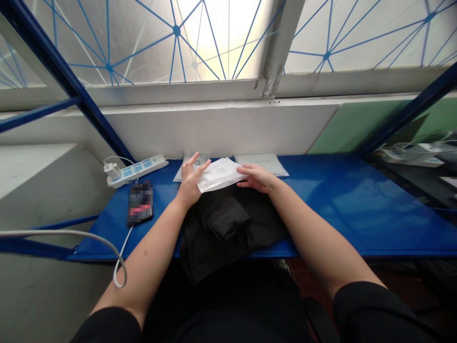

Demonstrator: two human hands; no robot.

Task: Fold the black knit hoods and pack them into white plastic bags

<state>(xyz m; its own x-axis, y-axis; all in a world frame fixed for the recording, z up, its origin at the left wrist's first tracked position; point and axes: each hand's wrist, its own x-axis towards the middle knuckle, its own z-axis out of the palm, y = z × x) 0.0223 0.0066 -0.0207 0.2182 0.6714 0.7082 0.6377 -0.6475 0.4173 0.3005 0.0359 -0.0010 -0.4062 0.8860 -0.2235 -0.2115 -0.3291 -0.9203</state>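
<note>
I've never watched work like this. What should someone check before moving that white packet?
1. Left hand and right hand both on the white packet: ok.
2. Black cloth wholly on the blue shelf: not ok, it hangs over the front edge.
3. Phone apart from the hands: ok, it lies left of the left hand.
4. Flat pale packet free of the hands: ok, it lies behind the right hand.
5. White packet sealed: cannot tell from this view.
</note>
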